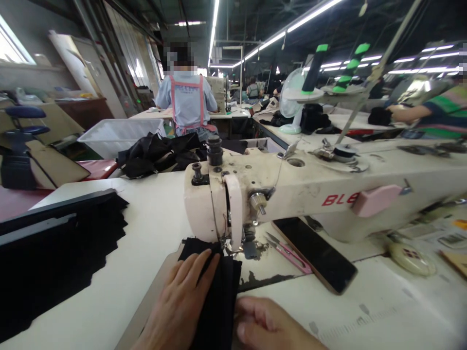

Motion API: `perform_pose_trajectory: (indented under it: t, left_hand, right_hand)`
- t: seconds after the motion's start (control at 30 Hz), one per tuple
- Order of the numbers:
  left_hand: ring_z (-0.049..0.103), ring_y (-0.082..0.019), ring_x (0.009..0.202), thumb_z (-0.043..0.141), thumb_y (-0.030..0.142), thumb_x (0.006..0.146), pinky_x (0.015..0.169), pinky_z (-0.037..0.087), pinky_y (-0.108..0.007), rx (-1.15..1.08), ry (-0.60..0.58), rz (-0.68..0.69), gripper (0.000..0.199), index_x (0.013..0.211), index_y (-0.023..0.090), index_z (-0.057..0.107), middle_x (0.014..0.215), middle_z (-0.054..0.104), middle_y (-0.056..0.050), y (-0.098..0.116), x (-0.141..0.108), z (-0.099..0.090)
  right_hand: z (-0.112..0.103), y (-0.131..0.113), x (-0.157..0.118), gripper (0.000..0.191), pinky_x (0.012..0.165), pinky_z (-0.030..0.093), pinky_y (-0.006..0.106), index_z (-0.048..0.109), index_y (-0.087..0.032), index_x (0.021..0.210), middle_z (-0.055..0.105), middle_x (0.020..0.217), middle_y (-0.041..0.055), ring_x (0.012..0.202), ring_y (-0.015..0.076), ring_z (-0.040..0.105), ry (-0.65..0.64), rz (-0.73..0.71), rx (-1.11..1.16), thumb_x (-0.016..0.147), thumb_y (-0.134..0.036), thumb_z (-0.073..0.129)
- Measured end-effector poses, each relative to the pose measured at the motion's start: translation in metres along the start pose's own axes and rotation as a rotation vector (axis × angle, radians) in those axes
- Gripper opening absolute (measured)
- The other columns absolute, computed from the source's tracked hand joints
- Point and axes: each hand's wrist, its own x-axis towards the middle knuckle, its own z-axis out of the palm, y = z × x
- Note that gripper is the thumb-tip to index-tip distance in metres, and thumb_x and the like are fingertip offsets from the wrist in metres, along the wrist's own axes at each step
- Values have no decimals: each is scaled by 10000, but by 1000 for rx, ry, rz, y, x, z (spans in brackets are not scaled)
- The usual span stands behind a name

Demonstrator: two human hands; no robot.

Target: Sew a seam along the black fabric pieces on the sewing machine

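While my left hand (177,299) presses flat, fingers slightly parted, on black fabric (218,311) at needle end of sewing machine (299,182), right hand (272,323) curls beside fabric; grip unclear.

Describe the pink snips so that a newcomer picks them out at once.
Find the big cream sewing machine with red lettering on its arm. Beneath that arm lies a dark phone; the snips lie just left of it, blades angled toward the machine's head. Unlike the flat phone, they have slender pink handles and pointed metal blades.
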Motion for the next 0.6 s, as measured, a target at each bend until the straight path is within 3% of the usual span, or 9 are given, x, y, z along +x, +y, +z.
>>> perform_pose_trajectory:
  t: [0.13,0.23,0.37,0.47,0.53,0.6]
  left_hand:
    - [472,-224,1177,388,134,935,995,422,-324,-268,-126,189,572,1485,225,257,1347,499,-68,-9,1,0]
    - [526,-234,1107,421,163,933,960,458,-342,-382,-153,178,600,1495,237,224,1279,540,-85,-10,0,3]
    - [569,-226,1065,400,159,930,931,493,-343,-476,-86,181,556,1468,242,289,1221,584,-80,-11,-1,7]
    - [578,-179,1103,356,150,955,951,481,-278,-602,-20,44,446,1381,269,414,1241,599,-43,-10,13,-2]
    - [596,-169,1092,399,197,962,935,481,-251,-707,-61,-130,350,1287,262,508,1217,625,-29,-10,30,-12]
    - [649,-169,953,468,215,932,834,503,-230,-768,-168,-244,244,1126,249,613,1051,688,-9,-10,48,-22]
  right_hand:
    - [-1,-29,5,500,567,506,273,571,-141,901,656,695,30,562,154,635,110,19,-28,630,-557,633]
    - [-1,-35,9,485,661,529,313,573,-143,842,675,710,46,600,169,669,131,12,46,610,-559,668]
    - [-1,-29,18,462,619,533,318,576,-147,840,663,698,32,547,153,639,168,-21,58,645,-558,655]
    - [-1,-22,26,364,583,521,302,568,-159,825,614,658,-4,542,140,594,241,-78,9,659,-469,662]
    - [-3,-19,30,262,556,504,284,567,-164,776,558,616,-31,532,127,541,284,-127,-46,656,-375,666]
    - [-5,-17,32,165,520,479,262,568,-169,741,511,590,-47,518,118,494,315,-175,-110,671,-300,638]
